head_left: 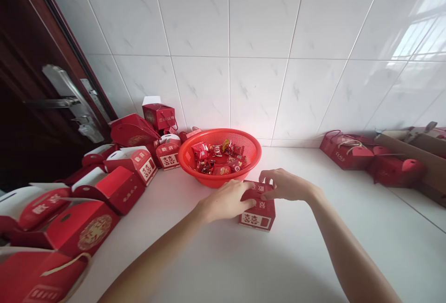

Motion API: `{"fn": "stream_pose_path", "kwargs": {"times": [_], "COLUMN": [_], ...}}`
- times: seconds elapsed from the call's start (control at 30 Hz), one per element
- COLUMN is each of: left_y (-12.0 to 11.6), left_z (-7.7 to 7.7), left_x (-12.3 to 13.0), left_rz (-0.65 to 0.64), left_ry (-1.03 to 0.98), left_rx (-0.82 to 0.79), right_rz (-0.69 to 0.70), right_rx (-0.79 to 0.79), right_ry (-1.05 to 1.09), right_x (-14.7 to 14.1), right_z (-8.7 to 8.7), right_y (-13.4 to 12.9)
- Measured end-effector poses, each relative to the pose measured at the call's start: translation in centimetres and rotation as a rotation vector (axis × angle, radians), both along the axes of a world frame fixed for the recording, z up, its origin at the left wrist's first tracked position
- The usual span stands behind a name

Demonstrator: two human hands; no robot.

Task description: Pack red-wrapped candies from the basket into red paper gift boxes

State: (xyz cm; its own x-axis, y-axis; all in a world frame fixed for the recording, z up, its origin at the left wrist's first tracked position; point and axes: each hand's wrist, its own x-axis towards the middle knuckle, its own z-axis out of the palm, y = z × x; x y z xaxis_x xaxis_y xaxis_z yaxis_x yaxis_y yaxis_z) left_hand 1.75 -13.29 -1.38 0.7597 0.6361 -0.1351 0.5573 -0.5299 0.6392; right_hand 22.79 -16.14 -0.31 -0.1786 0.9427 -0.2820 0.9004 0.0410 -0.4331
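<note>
A small red gift box with a white double-happiness panel stands on the white tabletop in front of me. From its left side my left hand grips the upper part, with thumb and fingers bent over the top flaps. On the right, my right hand has its fingers curled over the top and its thumb pressed on the flap near the slot. Just behind the box sits a red plastic basket holding several red-wrapped sweets.
Several red gift boxes, many with open lids, crowd the left side. Further red boxes with cords stand at the right, beside a brown cardboard box. A tiled wall closes the back; a dark door stands at far left.
</note>
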Motion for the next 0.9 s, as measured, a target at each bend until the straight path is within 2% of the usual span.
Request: {"fn": "stream_pose_path", "kwargs": {"times": [0.17, 0.43, 0.7, 0.9], "left_y": [0.1, 0.4, 0.1, -0.7], "left_z": [-0.4, -1.7, -1.6, -1.8], "left_x": [0.0, 0.0, 0.1, 0.6], "left_rz": [-0.029, 0.01, 0.032, 0.064], "left_ry": [-0.008, -0.011, -0.083, -0.102], "left_rx": [-0.002, 0.04, 0.021, 0.039], "right_rz": [0.013, 0.003, 0.036, 0.091], "right_rx": [-0.004, 0.014, 0.022, -0.016], "right_ry": [0.018, -0.002, 0.015, -0.103], "right_x": [0.1, -0.1, 0.0, -0.9], "right_z": [-0.2, -0.5, -0.1, -0.2], "right_y": [0.1, 0.2, -0.3, -1.0]}}
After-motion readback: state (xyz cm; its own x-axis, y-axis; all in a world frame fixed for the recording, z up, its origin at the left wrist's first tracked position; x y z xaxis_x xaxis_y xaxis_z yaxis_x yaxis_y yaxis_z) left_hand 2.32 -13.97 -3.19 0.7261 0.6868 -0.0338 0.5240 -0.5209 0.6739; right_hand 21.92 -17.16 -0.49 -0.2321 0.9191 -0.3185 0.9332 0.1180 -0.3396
